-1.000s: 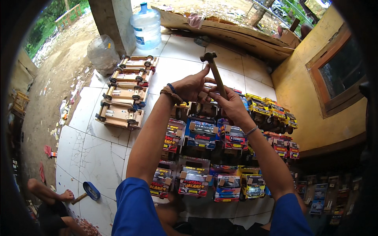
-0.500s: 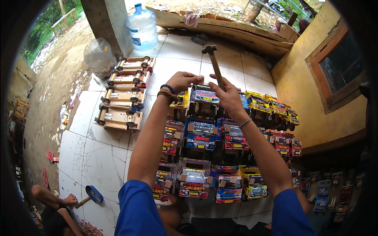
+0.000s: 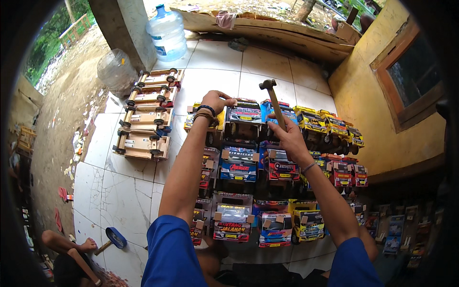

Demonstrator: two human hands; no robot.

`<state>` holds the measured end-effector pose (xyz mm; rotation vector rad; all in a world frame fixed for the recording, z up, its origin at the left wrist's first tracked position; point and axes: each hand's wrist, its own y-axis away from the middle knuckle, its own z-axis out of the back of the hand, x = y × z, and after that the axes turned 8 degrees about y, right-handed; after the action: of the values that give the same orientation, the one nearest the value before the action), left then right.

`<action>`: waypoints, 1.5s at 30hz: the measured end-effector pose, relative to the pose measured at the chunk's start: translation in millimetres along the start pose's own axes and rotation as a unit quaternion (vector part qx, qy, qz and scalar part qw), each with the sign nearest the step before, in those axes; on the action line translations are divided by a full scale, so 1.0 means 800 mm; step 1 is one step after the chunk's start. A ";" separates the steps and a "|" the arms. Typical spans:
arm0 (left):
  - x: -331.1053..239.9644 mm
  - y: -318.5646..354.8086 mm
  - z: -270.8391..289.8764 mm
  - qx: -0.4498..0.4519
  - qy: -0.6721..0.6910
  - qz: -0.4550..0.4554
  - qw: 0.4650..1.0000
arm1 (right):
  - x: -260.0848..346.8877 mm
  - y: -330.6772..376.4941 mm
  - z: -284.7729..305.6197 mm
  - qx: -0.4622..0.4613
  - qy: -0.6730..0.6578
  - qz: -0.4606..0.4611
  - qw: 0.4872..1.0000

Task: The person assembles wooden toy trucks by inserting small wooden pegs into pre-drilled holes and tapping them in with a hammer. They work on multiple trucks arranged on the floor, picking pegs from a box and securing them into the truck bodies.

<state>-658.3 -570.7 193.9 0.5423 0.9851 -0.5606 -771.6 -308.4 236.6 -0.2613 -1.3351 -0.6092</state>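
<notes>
Right hand (image 3: 290, 136) still gripping hammer (image 3: 273, 101), now raised upright rather than tilted; left hand (image 3: 216, 101) lowered, fingers pinching top edge of toy truck (image 3: 244, 115) standing on tiled floor (image 3: 119, 191); strike seemingly imminent.

Toy trucks (image 3: 239, 165) in rows — wheeled chassis (image 3: 146, 119) left, water jug (image 3: 167, 32) behind.
</notes>
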 end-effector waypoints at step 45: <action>0.009 -0.014 -0.004 0.012 -0.036 -0.006 0.999 | -0.007 -0.006 -0.008 -0.022 0.588 0.268 0.763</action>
<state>-664.5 -577.6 184.5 0.5351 0.9154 -0.5993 -769.3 -314.3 229.0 -0.2146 0.0126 -0.1976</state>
